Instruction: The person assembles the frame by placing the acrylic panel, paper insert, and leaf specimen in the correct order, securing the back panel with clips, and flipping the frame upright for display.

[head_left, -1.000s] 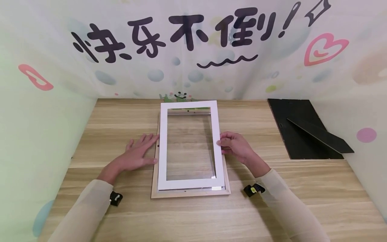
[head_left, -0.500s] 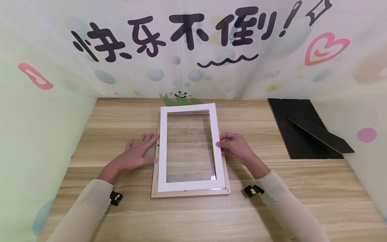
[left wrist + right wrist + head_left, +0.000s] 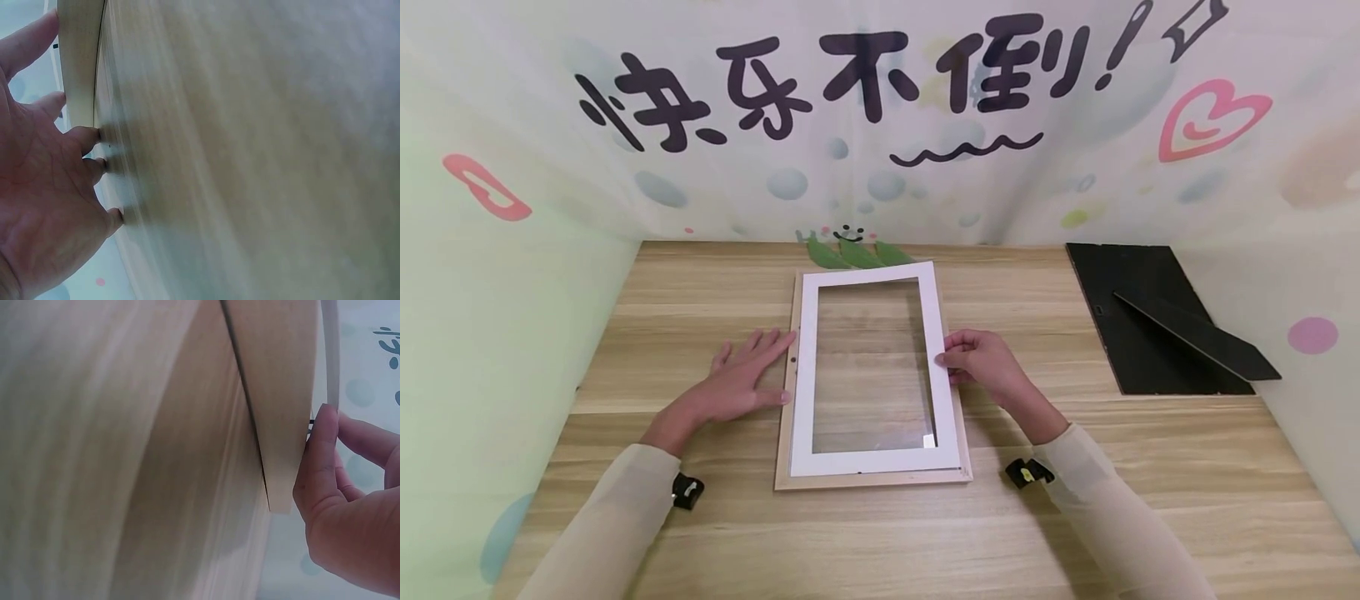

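The fingers (image 3: 961,339) of your right hand (image 3: 987,367) pinch the right border of the white mat (image 3: 865,462) about midway along its length, with the thumb on top. Your left hand (image 3: 737,383) lies flat and spread on the other side, gripping nothing: in the head view its index fingertip and thumb touch the left side of the wooden frame (image 3: 872,481), and in the left wrist view the ring finger and little finger come down onto the counter (image 3: 872,550). The mat lies over the frame, between your two hands, its near edge just inside the near rail. Its right side is raised: the right wrist view shows the thin edge of the mat standing above the frame's side rail where you hold it. The frame itself lies flat on the counter in front of you, and a clear pane (image 3: 872,367) shows through the mat's opening, with a small bright reflection near its lower right corner. Well apart, to your right, a black backing board (image 3: 1138,350) lies on the counter, its stand leg (image 3: 1202,337) slanting across it and reaching past its right edge. Behind everything is a pale printed backdrop (image 3: 715,196) with large dark characters (image 3: 859,75), a pink heart (image 3: 1231,102) and green leaf shapes (image 3: 859,256) just beyond the mat's far edge.
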`<state>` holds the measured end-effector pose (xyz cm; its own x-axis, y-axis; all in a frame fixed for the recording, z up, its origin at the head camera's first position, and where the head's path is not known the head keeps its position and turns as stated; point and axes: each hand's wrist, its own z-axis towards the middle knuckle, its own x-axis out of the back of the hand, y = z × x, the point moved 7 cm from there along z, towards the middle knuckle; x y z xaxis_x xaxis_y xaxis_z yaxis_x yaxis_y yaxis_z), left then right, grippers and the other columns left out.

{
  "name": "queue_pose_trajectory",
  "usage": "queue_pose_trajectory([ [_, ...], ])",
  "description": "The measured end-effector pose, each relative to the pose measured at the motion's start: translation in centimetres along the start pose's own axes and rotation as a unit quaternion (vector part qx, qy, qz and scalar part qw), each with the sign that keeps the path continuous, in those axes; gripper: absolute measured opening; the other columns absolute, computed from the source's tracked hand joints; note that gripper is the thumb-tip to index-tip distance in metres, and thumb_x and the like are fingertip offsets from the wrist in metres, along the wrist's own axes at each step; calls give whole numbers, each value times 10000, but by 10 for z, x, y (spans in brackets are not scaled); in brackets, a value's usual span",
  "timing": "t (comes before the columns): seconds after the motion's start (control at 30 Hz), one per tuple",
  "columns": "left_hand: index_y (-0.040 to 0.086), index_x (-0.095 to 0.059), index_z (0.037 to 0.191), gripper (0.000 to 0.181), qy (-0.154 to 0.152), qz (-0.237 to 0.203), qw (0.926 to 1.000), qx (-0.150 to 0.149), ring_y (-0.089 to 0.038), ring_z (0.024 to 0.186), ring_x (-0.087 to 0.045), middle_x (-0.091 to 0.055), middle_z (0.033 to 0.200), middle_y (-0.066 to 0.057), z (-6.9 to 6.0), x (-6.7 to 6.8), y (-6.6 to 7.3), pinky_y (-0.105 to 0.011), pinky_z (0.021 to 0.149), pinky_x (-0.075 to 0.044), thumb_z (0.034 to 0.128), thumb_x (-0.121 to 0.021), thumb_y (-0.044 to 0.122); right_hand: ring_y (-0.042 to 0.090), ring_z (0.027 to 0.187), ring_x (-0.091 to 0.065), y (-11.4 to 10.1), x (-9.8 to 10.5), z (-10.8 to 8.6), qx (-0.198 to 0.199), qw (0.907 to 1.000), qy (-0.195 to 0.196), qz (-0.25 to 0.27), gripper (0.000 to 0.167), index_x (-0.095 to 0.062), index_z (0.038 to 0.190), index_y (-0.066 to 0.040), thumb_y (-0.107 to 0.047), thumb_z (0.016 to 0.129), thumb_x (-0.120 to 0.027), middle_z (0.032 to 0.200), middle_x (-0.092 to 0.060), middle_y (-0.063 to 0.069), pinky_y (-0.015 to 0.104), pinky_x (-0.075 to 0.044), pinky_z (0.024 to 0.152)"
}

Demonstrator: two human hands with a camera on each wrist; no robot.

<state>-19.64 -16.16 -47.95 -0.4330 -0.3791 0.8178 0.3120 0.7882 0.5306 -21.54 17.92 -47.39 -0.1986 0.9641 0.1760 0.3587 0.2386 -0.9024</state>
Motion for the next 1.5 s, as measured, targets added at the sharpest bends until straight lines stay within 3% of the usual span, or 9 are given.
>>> queue_pose_trajectory([
  [0.5, 261, -94, 1581, 891, 17, 9, 10000, -40, -424, 1482, 11, -70, 1630, -165, 0, 0, 2, -711, 1084, 72, 897, -567, 583, 127, 610, -630, -4, -2, -5, 26, 9971, 200, -733, 209, -606, 1027, 90, 13, 855, -698, 839, -672, 104, 296, -583, 623],
  [0.7, 259, -104, 1580, 893, 5, -10, 10000, -23, -427, 1481, 16, -71, 1630, -165, 1, -1, 2, -709, 1085, 80, 892, -572, 585, 137, 632, -628, -5, -2, -6, 24, 9954, 222, -932, 302, -579, 1107, 82, 17, 844, -712, 857, -648, 101, 315, -588, 630],
  [1.13, 259, -93, 1581, 889, 5, 56, 10000, -24, -432, 1479, 18, -59, 1631, -163, 0, 1, 1, -711, 1085, 81, 900, -561, 587, 150, 668, -633, -9, -3, -7, 71, 9919, 275, -1242, 364, -590, 1175, 63, 6, 840, -721, 920, -640, 142, 320, -594, 659],
  [1.5, 252, -93, 1581, 892, 4, 39, 10000, -33, -425, 1481, 17, -60, 1631, -161, 0, 1, 1, -709, 1087, 81, 901, -565, 582, 144, 662, -619, -8, -3, -6, 103, 9904, 312, -1341, 374, -592, 1186, 44, 22, 835, -718, 864, -629, 108, 297, -589, 648],
])
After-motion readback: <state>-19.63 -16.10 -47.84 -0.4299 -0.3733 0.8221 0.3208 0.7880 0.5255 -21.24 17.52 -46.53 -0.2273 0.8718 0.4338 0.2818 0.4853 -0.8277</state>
